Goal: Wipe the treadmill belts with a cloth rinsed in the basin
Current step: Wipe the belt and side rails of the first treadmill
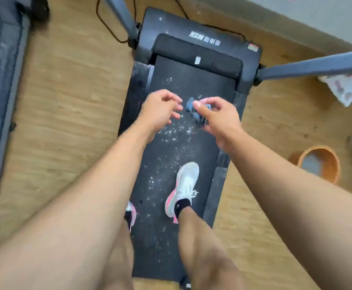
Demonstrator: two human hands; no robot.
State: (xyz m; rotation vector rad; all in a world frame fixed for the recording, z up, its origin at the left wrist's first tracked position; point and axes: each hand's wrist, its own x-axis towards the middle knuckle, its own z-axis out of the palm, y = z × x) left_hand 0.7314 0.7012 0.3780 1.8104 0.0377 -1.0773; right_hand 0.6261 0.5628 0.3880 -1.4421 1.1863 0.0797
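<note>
Above the speckled treadmill belt [170,155], the left hand [160,109] hovers, its fingers loosely curled and empty. Just beside it, the right hand [219,118] pinches the small dark cloth [191,105]. The cloth looks soft and light and is best bunched in the palm. The basin [336,166] sits right of the belt.

White-pink trainers [186,185], black ankle sock [183,206]
</note>
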